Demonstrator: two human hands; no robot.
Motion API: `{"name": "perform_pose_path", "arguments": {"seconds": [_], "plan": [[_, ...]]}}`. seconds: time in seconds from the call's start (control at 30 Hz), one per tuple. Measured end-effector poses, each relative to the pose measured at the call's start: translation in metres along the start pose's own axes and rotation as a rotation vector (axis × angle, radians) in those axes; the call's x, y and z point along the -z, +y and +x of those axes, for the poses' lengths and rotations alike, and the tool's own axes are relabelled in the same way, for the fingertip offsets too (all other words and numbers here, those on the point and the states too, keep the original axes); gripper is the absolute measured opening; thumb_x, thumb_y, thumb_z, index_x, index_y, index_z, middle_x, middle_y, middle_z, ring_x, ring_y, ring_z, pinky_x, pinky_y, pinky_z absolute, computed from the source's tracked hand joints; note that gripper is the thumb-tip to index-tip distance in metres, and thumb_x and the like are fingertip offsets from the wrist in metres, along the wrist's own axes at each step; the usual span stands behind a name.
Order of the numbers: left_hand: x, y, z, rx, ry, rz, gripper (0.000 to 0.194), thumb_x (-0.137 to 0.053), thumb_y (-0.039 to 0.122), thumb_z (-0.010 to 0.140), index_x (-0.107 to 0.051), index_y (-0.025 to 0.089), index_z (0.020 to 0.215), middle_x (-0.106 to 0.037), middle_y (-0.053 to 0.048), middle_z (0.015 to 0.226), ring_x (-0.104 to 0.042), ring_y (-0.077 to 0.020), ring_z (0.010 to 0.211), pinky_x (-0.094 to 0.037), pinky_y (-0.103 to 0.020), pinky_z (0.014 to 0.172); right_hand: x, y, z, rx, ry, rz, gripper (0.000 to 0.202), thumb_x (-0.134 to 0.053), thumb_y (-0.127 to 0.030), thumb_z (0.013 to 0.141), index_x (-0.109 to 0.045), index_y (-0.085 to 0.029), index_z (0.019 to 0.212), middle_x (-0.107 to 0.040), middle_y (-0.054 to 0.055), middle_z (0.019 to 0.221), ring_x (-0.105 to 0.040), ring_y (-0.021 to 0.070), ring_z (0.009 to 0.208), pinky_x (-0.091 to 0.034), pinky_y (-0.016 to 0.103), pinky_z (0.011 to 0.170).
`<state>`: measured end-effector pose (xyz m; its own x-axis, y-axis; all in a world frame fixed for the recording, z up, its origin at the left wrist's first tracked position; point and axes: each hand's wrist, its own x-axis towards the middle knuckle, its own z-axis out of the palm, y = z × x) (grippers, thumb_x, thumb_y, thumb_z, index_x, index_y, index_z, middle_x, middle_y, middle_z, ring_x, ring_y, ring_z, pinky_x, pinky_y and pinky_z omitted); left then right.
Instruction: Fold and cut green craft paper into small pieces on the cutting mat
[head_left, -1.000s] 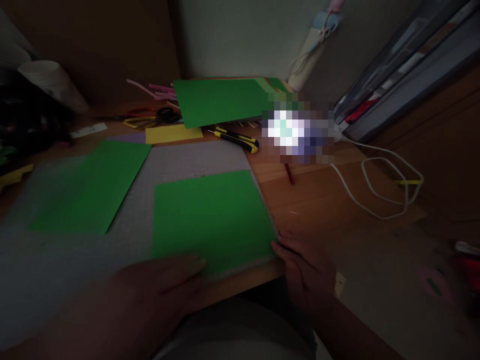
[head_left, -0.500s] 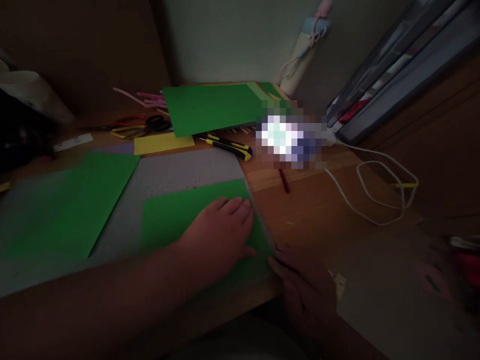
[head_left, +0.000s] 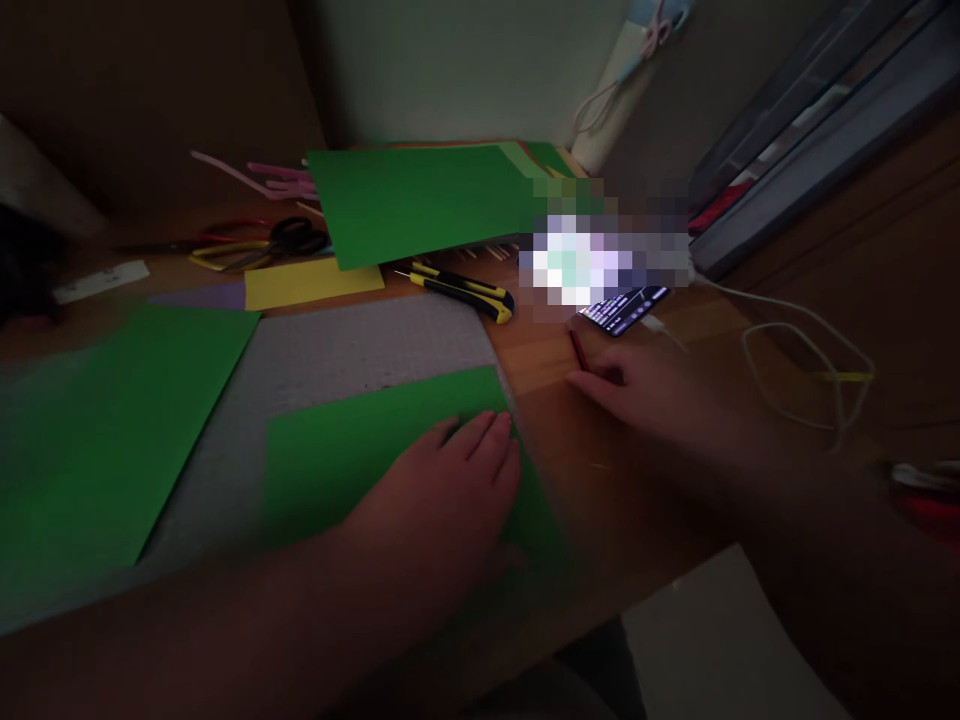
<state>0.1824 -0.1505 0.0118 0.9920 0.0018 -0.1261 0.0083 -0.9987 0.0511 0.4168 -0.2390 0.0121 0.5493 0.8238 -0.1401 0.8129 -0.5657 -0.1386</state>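
Note:
My left hand [head_left: 457, 490] lies flat on a green paper sheet [head_left: 330, 430], pressing it against the grey mat [head_left: 352, 345]. Its fingers are stretched out towards the sheet's right edge. On the bare wood to the right, my right hand [head_left: 645, 390] closes its thumb and fingers round the near end of a thin dark red stick, perhaps a pencil [head_left: 577, 349]. The stick still lies at a slant on the table. Another green sheet [head_left: 127, 420] lies on the left of the mat. Two yellow-and-black utility knives [head_left: 461, 290] rest just beyond the mat.
Behind are scissors [head_left: 240, 245], a yellow paper strip [head_left: 315, 285], pink stems [head_left: 277, 180] and a stack of green paper [head_left: 420, 200]. A lit phone [head_left: 626, 308], partly pixelated, lies beyond my right hand. A white cable [head_left: 750, 350] loops at the right.
My right hand has moved from the table's front edge up and forward to the dark red stick. The left hand stays on the green sheet. The view has shifted slightly.

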Motion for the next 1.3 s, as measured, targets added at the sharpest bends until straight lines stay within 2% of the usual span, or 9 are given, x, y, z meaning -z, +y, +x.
{"name": "perform_pose_path", "arguments": {"seconds": [0.2, 0.37, 0.5, 0.7, 0.77, 0.9, 1.07, 1.17, 1.3], "plan": [[-0.002, 0.000, -0.001, -0.007, 0.012, -0.022, 0.071, -0.046, 0.058, 0.085, -0.042, 0.008, 0.136, -0.034, -0.018, 0.146, -0.038, -0.0308, 0.131, -0.036, -0.045, 0.103, -0.005, -0.010, 0.012, 0.087, 0.020, 0.071, 0.023, -0.064, -0.027, 0.066, -0.052, -0.021, 0.048, -0.050, -0.002, 0.044, -0.040, 0.0098, 0.037, -0.020, 0.025, 0.037], [-0.004, -0.001, -0.002, -0.003, 0.038, -0.038, 0.061, -0.046, 0.048, 0.088, -0.044, 0.010, 0.135, -0.037, -0.016, 0.145, -0.041, -0.0292, 0.130, -0.038, -0.045, 0.101, -0.005, -0.029, -0.008, 0.100, -0.183, 0.909, 0.002, -0.054, -0.022, 0.076, -0.051, -0.022, 0.076, -0.054, -0.006, 0.047, -0.050, 0.0104, 0.037, -0.035, 0.022, 0.037], [-0.006, 0.000, -0.003, -0.011, 0.039, -0.050, 0.054, -0.043, 0.036, 0.089, -0.044, 0.009, 0.135, -0.036, -0.017, 0.146, -0.040, -0.0294, 0.130, -0.039, -0.046, 0.100, -0.021, -0.042, -0.017, 0.066, -0.172, 1.314, 0.011, -0.057, -0.018, 0.076, -0.047, -0.021, 0.079, -0.058, -0.006, 0.056, -0.056, 0.0106, 0.044, -0.036, 0.018, 0.036], [-0.008, 0.001, -0.003, -0.018, 0.066, -0.072, 0.055, -0.044, 0.035, 0.087, -0.045, 0.007, 0.135, -0.037, -0.018, 0.145, -0.041, -0.0309, 0.130, -0.041, -0.048, 0.099, -0.027, -0.037, -0.011, 0.100, -0.174, 1.485, 0.024, -0.049, -0.039, 0.088, -0.057, -0.018, 0.078, -0.058, 0.001, 0.069, -0.059, 0.0127, 0.058, -0.041, 0.021, 0.039], [-0.007, 0.001, -0.002, -0.011, 0.061, -0.080, 0.055, -0.045, 0.036, 0.087, -0.045, 0.007, 0.134, -0.037, -0.018, 0.145, -0.041, -0.0306, 0.130, -0.041, -0.047, 0.099, -0.023, -0.036, -0.012, 0.116, -0.152, 1.442, 0.020, -0.051, -0.036, 0.087, -0.058, -0.020, 0.097, -0.060, 0.001, 0.071, -0.057, 0.0119, 0.054, -0.038, 0.021, 0.036], [-0.003, 0.000, -0.001, -0.009, 0.029, -0.088, 0.058, -0.047, 0.041, 0.088, -0.045, 0.007, 0.135, -0.037, -0.018, 0.144, -0.041, -0.0308, 0.130, -0.040, -0.047, 0.100, -0.013, -0.032, -0.014, 0.156, -0.116, 1.378, 0.063, -0.057, -0.029, 0.084, -0.026, -0.034, 0.138, -0.067, 0.002, 0.088, -0.057, 0.0108, 0.045, -0.033, 0.019, 0.029], [-0.005, -0.001, -0.001, 0.002, 0.025, -0.099, 0.063, -0.046, 0.050, 0.088, -0.045, 0.009, 0.135, -0.038, -0.017, 0.145, -0.040, -0.0303, 0.130, -0.039, -0.046, 0.102, -0.019, -0.024, -0.007, 0.218, 0.020, 1.416, 0.032, -0.043, -0.054, 0.086, -0.055, -0.028, 0.100, -0.068, 0.003, 0.087, -0.066, 0.0187, 0.069, -0.053, 0.032, 0.054], [-0.004, -0.001, -0.001, -0.005, 0.030, -0.102, 0.057, -0.045, 0.042, 0.089, -0.045, 0.008, 0.135, -0.037, -0.017, 0.145, -0.041, -0.0304, 0.130, -0.040, -0.046, 0.101, -0.028, -0.029, -0.007, 0.155, 0.077, 1.394, 0.038, -0.043, -0.056, 0.087, -0.051, -0.026, 0.067, -0.044, -0.006, 0.038, -0.046, 0.0134, 0.038, -0.045, 0.029, 0.047], [0.000, -0.002, -0.001, -0.007, 0.014, -0.100, 0.051, -0.046, 0.032, 0.087, -0.047, 0.009, 0.133, -0.039, -0.016, 0.144, -0.042, -0.0295, 0.129, -0.041, -0.045, 0.100, -0.033, -0.044, -0.010, 0.038, -0.010, 1.306, 0.058, -0.032, -0.070, 0.084, -0.059, -0.022, 0.062, -0.050, 0.000, 0.045, -0.045, 0.0124, 0.039, -0.032, 0.025, 0.036]]}}
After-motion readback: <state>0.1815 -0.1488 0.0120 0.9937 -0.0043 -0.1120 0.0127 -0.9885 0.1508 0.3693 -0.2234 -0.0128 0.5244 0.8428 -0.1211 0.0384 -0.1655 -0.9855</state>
